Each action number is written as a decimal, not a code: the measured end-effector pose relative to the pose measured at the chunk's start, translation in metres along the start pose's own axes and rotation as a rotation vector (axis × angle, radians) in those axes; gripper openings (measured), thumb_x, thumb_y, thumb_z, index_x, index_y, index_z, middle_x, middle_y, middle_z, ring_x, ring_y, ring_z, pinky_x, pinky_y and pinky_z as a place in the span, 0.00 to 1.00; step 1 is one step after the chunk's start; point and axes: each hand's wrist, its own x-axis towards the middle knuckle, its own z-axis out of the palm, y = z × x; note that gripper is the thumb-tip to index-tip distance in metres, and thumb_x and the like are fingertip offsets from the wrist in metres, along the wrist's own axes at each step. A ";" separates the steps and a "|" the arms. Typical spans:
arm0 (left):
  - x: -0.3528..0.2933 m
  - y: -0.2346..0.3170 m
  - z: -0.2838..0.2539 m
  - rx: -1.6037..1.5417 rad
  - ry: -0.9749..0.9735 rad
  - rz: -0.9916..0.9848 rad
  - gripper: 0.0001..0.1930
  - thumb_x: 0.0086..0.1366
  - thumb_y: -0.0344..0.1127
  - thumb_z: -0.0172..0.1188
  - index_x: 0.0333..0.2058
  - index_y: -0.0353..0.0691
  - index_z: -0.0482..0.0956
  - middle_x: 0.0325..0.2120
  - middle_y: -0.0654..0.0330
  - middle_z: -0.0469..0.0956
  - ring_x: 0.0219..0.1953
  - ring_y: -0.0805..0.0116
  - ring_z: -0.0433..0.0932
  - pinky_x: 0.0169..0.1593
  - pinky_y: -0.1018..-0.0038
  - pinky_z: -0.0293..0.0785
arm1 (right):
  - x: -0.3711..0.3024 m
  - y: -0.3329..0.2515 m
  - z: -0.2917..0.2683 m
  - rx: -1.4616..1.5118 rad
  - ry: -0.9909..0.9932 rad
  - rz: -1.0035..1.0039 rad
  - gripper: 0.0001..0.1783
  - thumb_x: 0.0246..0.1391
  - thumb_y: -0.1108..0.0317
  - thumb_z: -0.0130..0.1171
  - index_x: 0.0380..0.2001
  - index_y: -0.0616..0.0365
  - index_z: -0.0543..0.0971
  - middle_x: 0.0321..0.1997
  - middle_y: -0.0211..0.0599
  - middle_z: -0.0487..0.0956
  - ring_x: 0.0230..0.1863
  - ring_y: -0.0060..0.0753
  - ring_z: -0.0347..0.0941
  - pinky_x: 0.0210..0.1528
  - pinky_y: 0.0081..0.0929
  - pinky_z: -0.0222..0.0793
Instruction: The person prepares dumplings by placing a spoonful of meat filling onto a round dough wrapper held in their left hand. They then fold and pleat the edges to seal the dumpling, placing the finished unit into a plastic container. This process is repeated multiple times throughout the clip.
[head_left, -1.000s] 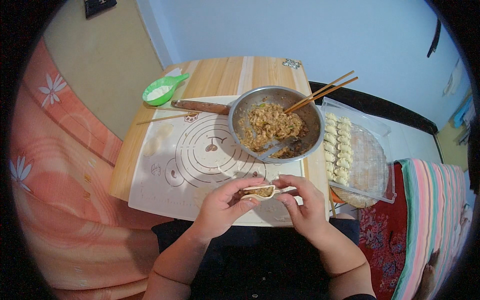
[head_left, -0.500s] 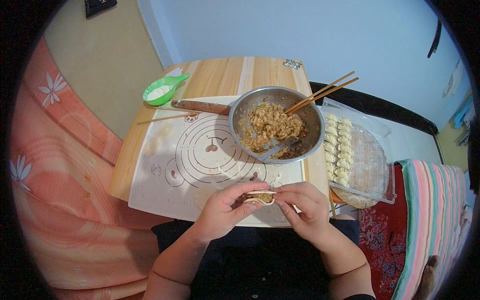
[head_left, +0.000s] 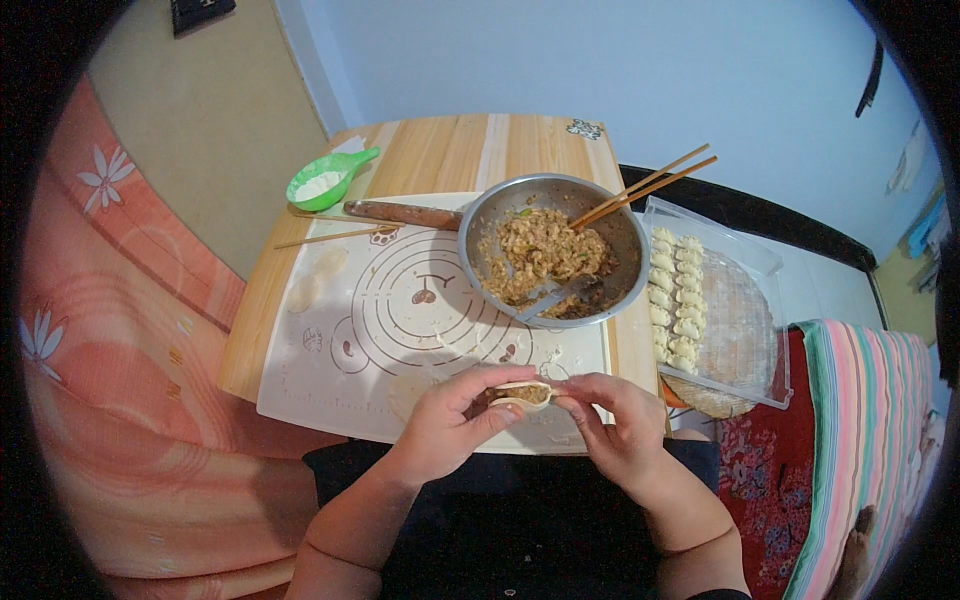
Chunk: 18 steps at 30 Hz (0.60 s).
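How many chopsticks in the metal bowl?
2: upper chopstick and lower chopstick, both leaning over the right rim of the metal bowl. None appear hidden.

The bench (head_left: 440,155) is light wood, its planks in paler and darker bands. A white mat (head_left: 410,320) printed with rings and a brown bear face covers much of it. Pale dough rounds (head_left: 325,262) lie at the mat's left side; a metal bowl (head_left: 632,260) stands at its right (the rim reaches past the mat's edge). A rolling pin (head_left: 410,213) and two thin sticks (head_left: 330,237) lie farther back, near a green handled bowl (head_left: 344,180).
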 end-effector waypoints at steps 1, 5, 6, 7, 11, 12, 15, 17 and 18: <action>0.000 0.000 0.000 -0.004 0.016 0.021 0.20 0.62 0.26 0.56 0.53 0.35 0.68 0.47 0.59 0.73 0.47 0.74 0.72 0.50 0.78 0.68 | 0.003 0.000 0.000 -0.013 0.000 -0.027 0.15 0.41 0.77 0.65 0.36 0.59 0.77 0.33 0.39 0.80 0.30 0.38 0.77 0.31 0.28 0.73; 0.001 -0.001 0.001 -0.008 0.034 0.060 0.19 0.62 0.25 0.56 0.53 0.37 0.70 0.45 0.61 0.74 0.43 0.79 0.73 0.44 0.82 0.70 | 0.011 0.000 -0.003 -0.022 -0.058 -0.098 0.14 0.42 0.74 0.65 0.37 0.58 0.79 0.37 0.39 0.80 0.33 0.38 0.77 0.33 0.27 0.74; 0.001 -0.001 0.001 -0.005 0.030 0.056 0.20 0.61 0.25 0.56 0.53 0.37 0.70 0.45 0.61 0.74 0.43 0.79 0.73 0.44 0.82 0.70 | 0.011 0.000 -0.004 -0.010 -0.088 -0.108 0.14 0.42 0.74 0.65 0.37 0.57 0.79 0.38 0.39 0.80 0.33 0.38 0.77 0.33 0.27 0.74; 0.001 -0.001 0.002 0.003 0.033 0.055 0.20 0.61 0.25 0.56 0.53 0.37 0.70 0.45 0.61 0.74 0.42 0.79 0.73 0.44 0.82 0.70 | 0.011 0.000 -0.003 -0.007 -0.096 -0.100 0.13 0.42 0.74 0.65 0.35 0.57 0.80 0.38 0.38 0.80 0.34 0.38 0.77 0.33 0.27 0.74; 0.001 0.005 0.003 0.071 0.008 0.018 0.20 0.61 0.26 0.57 0.53 0.36 0.69 0.46 0.60 0.73 0.45 0.77 0.72 0.47 0.80 0.70 | 0.009 0.002 -0.003 0.020 -0.128 -0.053 0.11 0.42 0.75 0.65 0.33 0.57 0.81 0.38 0.37 0.80 0.34 0.37 0.77 0.34 0.27 0.74; 0.001 0.005 0.002 0.098 -0.004 0.000 0.20 0.62 0.26 0.57 0.53 0.36 0.69 0.47 0.60 0.72 0.46 0.76 0.72 0.49 0.79 0.70 | 0.009 0.002 -0.004 0.031 -0.138 -0.038 0.11 0.42 0.75 0.65 0.33 0.57 0.81 0.37 0.37 0.80 0.34 0.37 0.77 0.33 0.28 0.74; 0.001 0.003 0.003 0.080 0.007 0.032 0.20 0.61 0.26 0.57 0.52 0.40 0.71 0.45 0.61 0.74 0.42 0.78 0.73 0.43 0.82 0.71 | 0.010 0.002 -0.004 0.056 -0.140 -0.044 0.10 0.42 0.76 0.64 0.32 0.58 0.81 0.36 0.37 0.80 0.33 0.36 0.77 0.32 0.28 0.73; 0.002 0.003 0.003 0.078 -0.009 0.020 0.20 0.61 0.26 0.57 0.52 0.39 0.71 0.45 0.61 0.74 0.42 0.78 0.73 0.43 0.82 0.71 | 0.009 -0.002 -0.006 0.054 -0.117 -0.036 0.09 0.42 0.77 0.64 0.31 0.59 0.81 0.35 0.38 0.80 0.32 0.36 0.77 0.32 0.27 0.73; 0.002 0.004 0.003 0.077 -0.017 0.014 0.19 0.61 0.26 0.57 0.52 0.39 0.71 0.45 0.60 0.74 0.42 0.78 0.73 0.43 0.81 0.71 | 0.009 -0.004 -0.007 0.052 -0.106 -0.032 0.08 0.42 0.77 0.64 0.30 0.59 0.81 0.35 0.39 0.80 0.32 0.35 0.77 0.32 0.27 0.73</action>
